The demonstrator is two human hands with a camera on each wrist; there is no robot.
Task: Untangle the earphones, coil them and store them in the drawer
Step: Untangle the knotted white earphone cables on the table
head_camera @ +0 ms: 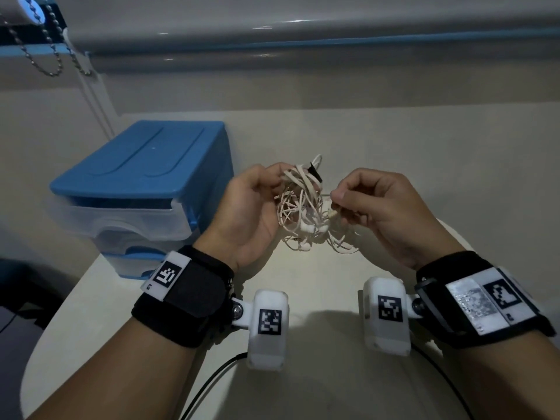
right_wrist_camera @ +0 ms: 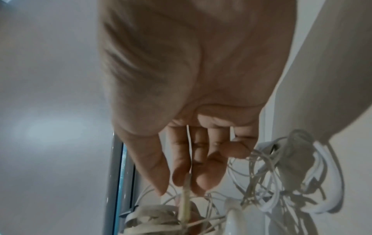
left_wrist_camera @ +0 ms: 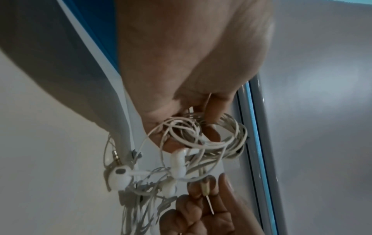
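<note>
Head view: both hands, left hand and right hand, pinching tangled earphones, fingertips hidden by cord.

Dim, greyish light throughout. In the head view, glare streaks the glossy rail above, soft shadows lie on the table, and edges bow. Both wrist views are blurred and noisy.

The blue-topped plastic drawer unit stands on the pale surface — left of the tangled white earphones, held between both hands.
</note>
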